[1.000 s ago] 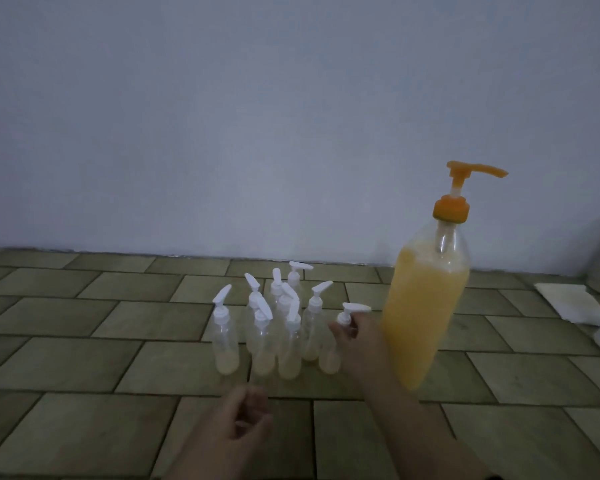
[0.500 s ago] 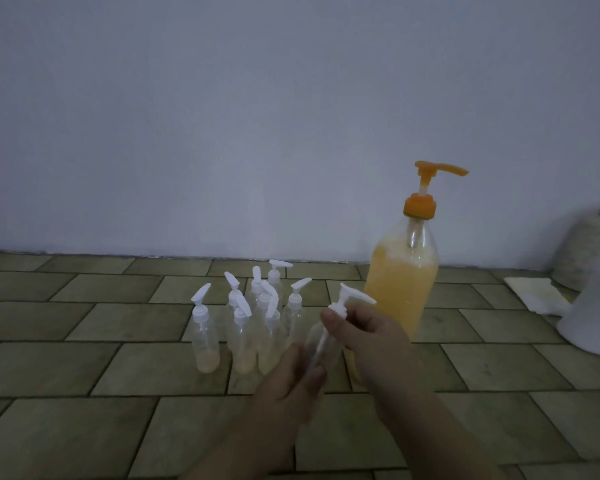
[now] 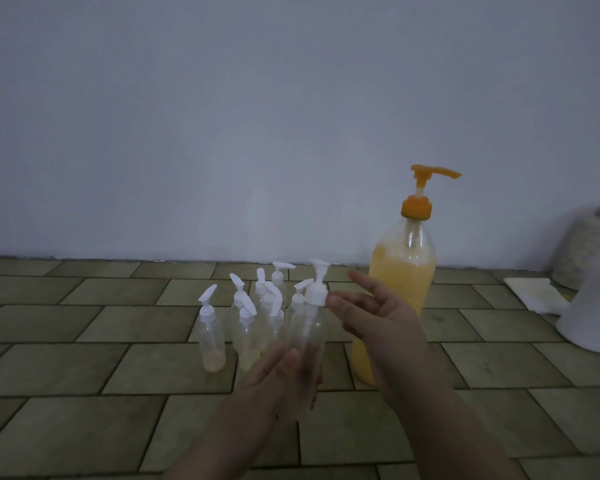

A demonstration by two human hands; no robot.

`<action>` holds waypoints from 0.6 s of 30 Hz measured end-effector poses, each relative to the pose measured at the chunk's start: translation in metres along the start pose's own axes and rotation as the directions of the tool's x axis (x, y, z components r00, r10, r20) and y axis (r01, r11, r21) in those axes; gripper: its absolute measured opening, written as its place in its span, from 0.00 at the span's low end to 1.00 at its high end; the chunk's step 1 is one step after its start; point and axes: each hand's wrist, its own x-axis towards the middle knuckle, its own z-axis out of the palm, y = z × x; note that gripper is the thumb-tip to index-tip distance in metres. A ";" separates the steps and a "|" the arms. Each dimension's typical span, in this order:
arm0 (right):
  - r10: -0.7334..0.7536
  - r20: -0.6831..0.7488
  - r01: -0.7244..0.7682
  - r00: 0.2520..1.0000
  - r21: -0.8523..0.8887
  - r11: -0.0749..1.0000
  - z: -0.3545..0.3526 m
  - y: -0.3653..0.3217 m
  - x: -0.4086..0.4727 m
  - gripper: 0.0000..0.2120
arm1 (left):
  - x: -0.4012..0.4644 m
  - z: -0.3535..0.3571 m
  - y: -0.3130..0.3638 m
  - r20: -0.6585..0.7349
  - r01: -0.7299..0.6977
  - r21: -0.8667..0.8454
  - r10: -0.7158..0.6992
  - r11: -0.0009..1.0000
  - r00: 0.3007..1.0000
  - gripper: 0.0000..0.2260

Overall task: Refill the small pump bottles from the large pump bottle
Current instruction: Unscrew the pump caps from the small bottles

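Observation:
A large clear bottle (image 3: 402, 268) of orange-yellow liquid with an orange pump stands on the tiled floor at centre right. Several small clear pump bottles (image 3: 245, 327) with white tops cluster to its left, each with a little pale liquid at the bottom. My left hand (image 3: 278, 372) grips the lower body of one small clear bottle (image 3: 309, 327), lifted upright in front of the cluster. My right hand (image 3: 378, 317) hovers just right of that bottle's white collar, fingers spread and loosely extended, its fingertips at the cap without gripping it.
A pale wall rises behind the tiled floor (image 3: 84, 341). At the far right stand a white container (image 3: 593, 317) and a woven-looking sack (image 3: 582, 251), with a white cloth or sheet (image 3: 534, 292) lying on the tiles beside them.
The small bottle went from the floor into my left hand. My right hand, which pinched its pump top, has let go and opened beside the cap. The view shifted left.

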 end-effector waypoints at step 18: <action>-0.279 -0.208 0.307 0.937 0.114 0.945 -0.040 -0.038 -0.004 0.20 | 0.017 0.016 -0.016 -0.044 0.058 0.340 -0.046 0.939 0.998 0.12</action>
